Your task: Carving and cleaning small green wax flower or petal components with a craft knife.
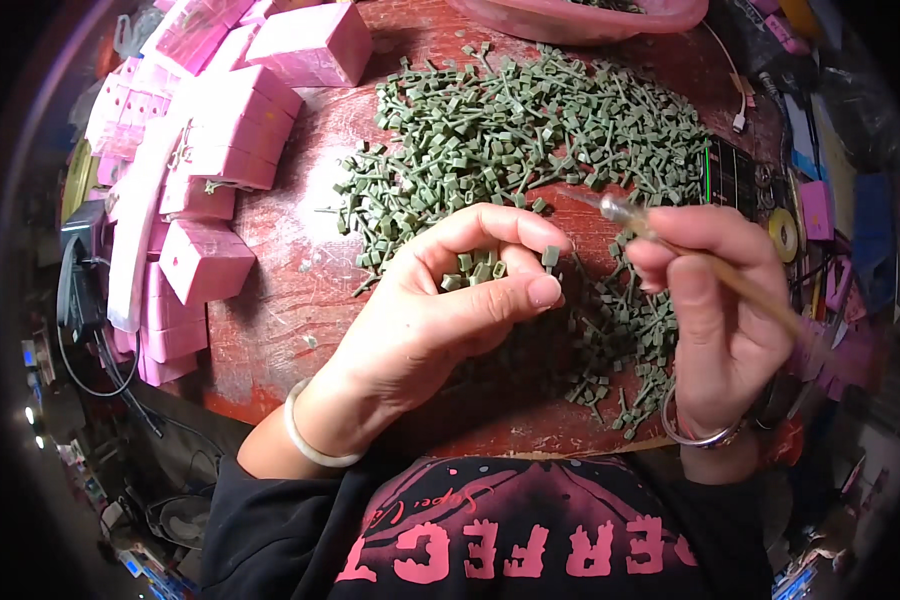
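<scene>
Between thumb and forefinger, my left hand (440, 285) pinches a small green square-headed piece (550, 257) with a short stem. Several more such pieces (482, 270) lie in its curled palm. My right hand (725, 290) grips a thin stick-like tool (745, 285) with a tan handle, a shiny metal collar and a fine tip pointing left. That tip is apart from the pinched piece, above and to its right. Beneath and beyond both hands spreads a heap of loose green pieces (540, 125) on the worn red tabletop (280, 345).
Pink blocks (205, 260) are stacked along the left side, beside a black device (82, 265). A pink basin (590, 22) stands at the far edge. To the right are a roll of yellow tape (783, 235), a white cable plug (739, 121) and a dark screen (732, 175).
</scene>
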The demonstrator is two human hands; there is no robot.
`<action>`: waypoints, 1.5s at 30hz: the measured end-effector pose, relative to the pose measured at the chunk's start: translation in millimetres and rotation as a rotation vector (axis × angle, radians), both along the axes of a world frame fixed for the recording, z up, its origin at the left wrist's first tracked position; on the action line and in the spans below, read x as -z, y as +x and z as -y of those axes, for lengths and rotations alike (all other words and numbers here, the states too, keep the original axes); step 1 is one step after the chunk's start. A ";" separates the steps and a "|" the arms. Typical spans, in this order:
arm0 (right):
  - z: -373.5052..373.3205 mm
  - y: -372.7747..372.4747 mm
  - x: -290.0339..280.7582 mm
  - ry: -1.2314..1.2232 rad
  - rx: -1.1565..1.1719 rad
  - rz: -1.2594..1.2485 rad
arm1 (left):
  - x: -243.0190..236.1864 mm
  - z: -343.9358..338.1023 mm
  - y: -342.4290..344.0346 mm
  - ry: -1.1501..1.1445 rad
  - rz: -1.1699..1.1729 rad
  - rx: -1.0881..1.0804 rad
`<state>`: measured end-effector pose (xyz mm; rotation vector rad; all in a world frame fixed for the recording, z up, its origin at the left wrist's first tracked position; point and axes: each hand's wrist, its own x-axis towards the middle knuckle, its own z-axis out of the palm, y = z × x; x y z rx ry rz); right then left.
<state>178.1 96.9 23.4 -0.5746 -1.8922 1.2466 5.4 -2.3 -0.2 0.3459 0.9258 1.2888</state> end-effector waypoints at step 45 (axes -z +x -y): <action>-7.5 -3.0 19.4 0.050 -0.045 0.069 | -0.9 -0.6 9.1 0.150 -0.472 0.126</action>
